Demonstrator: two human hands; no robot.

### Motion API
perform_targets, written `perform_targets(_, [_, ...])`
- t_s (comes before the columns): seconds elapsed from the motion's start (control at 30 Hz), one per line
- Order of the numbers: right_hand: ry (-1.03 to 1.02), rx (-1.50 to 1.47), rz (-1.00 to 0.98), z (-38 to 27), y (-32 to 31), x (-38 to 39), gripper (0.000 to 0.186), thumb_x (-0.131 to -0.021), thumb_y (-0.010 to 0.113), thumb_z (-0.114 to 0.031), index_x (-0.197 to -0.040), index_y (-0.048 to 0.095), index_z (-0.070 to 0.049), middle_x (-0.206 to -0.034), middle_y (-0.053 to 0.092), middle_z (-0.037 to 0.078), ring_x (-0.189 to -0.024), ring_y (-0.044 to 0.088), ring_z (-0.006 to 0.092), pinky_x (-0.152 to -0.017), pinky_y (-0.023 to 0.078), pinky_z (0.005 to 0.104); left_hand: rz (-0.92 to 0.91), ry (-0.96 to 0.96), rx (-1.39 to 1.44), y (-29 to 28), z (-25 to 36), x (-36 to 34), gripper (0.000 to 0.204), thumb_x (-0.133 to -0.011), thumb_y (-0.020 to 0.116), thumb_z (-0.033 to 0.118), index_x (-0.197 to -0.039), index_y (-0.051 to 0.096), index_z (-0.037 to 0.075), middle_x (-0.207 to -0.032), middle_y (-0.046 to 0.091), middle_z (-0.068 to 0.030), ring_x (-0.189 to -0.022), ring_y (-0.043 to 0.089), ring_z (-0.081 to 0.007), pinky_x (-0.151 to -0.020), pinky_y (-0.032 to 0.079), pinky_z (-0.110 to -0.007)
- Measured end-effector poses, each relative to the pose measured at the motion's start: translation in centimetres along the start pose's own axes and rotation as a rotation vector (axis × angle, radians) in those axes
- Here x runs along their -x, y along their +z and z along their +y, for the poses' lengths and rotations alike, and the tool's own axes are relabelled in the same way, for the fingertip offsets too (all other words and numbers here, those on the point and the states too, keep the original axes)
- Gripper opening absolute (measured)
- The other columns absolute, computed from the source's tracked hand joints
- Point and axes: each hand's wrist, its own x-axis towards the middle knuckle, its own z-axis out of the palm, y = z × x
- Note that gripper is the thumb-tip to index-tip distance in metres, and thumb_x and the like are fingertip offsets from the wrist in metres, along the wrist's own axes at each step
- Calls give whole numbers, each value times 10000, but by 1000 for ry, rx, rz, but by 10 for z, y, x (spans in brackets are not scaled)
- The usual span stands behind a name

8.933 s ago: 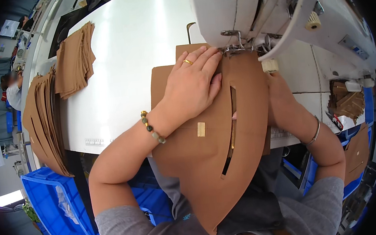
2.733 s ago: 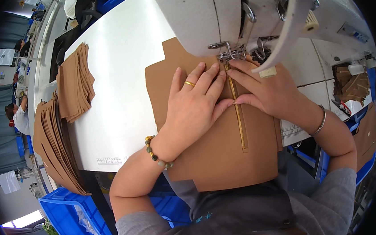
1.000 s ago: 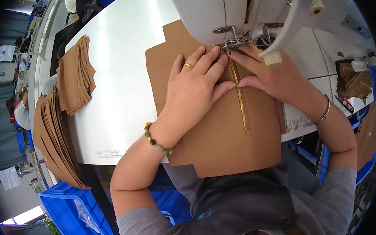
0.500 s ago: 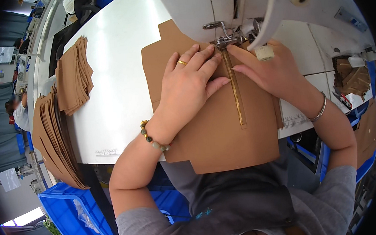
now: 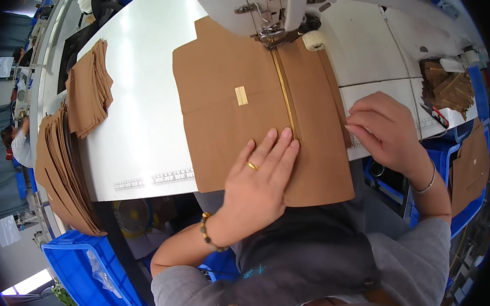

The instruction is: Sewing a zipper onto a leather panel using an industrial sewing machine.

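A brown panel [image 5: 213, 126] with a light rectangular tab [image 5: 241, 95] and a long gold zipper strip [image 5: 284, 91] lies under the sewing machine's presser foot [image 5: 271, 37]. My left hand [image 5: 262, 180] lies open on the panel, fingertips beside the zipper's lower end. My right hand [image 5: 383, 129] is at the panel's right edge with fingers curled and closed; whether they hold anything, I cannot make out.
Stacked brown pieces [image 5: 85, 91] and curved pieces [image 5: 60, 169] sit at left. Brown scraps [image 5: 446, 83] and red-handled snips [image 5: 437, 114] are at right. Blue bins [image 5: 80, 272] flank the white table [image 5: 138, 133]. A co-worker [image 5: 20, 146] works far left.
Both hands have moved down from beside the presser foot, the right also outward to the panel's edge. The tab on the panel is now uncovered. The machine appears higher in the view.
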Motion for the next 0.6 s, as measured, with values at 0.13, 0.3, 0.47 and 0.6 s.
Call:
perform_targets(0.13, [-13, -83, 86, -9, 19, 20, 196, -774, 816, -55, -924, 691, -46, -997, 686, 93, -855, 679, 302, -729, 566, 396, -114, -736, 728, -52, -9, -20, 353, -1091, 570, 221, -1275, 681, -60, -1013, 758, -168, -739, 736, -229, -687, 604, -379])
perform_targets(0.3, [-208, -15, 87, -38, 50, -5, 250, -766, 820, -96, -975, 701, -26, -1029, 669, 110, -922, 675, 291, -784, 582, 387, -33, -638, 852, -42, -22, -10, 515, -1144, 485, 379, -1246, 655, -97, -925, 699, -60, -674, 636, -122, -555, 527, -323])
perform_targets(0.47, [-290, 38, 50, -35, 64, -9, 257, -785, 774, -106, -1004, 702, 10, -1024, 664, 108, -953, 653, 271, -789, 575, 375, 224, -375, 890, -20, -32, 0, 475, -1147, 492, 351, -1271, 640, -83, -1054, 696, -89, -924, 614, -140, -789, 528, -303])
perform_targets(0.6, [-323, 57, 55, -32, 65, -8, 240, -789, 739, -95, -998, 697, 16, -1025, 665, 115, -910, 651, 275, -771, 577, 368, 218, -516, 971, -22, -26, 2, 451, -1150, 491, 320, -1275, 627, -91, -1102, 697, -105, -985, 595, -159, -915, 492, -324])
